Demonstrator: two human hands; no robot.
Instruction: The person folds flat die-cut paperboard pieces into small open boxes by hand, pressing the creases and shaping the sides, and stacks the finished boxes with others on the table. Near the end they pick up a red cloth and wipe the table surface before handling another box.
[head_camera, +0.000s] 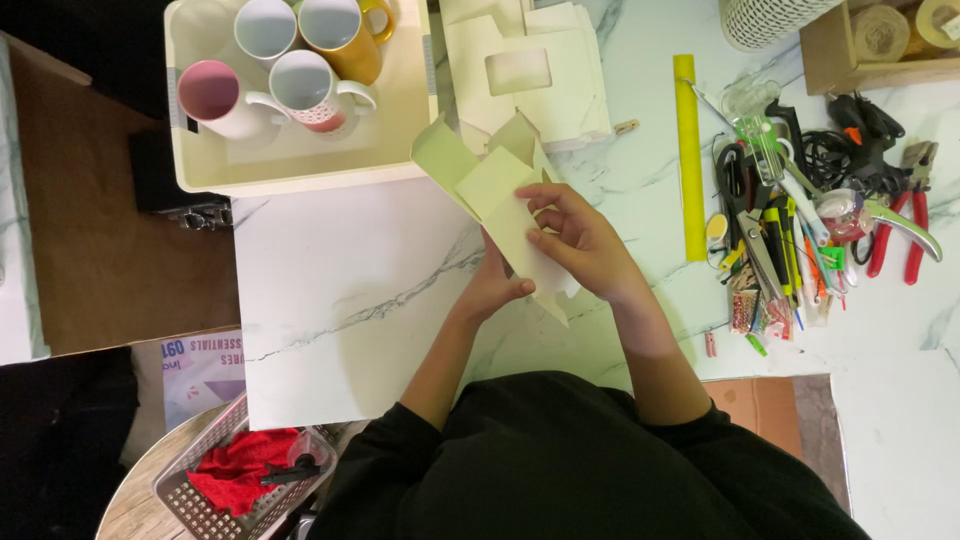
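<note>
Folding a pale card box (500, 200), both hands hold it up over the desk (350, 290). The right hand (585, 245) has its fingers (545, 200) pinched on a flap; the left hand (495, 285) grips underneath. Pressing each fold flat would help, I think. Past the fingers, a cream tray (300, 165) holds four mugs (305, 90).
</note>
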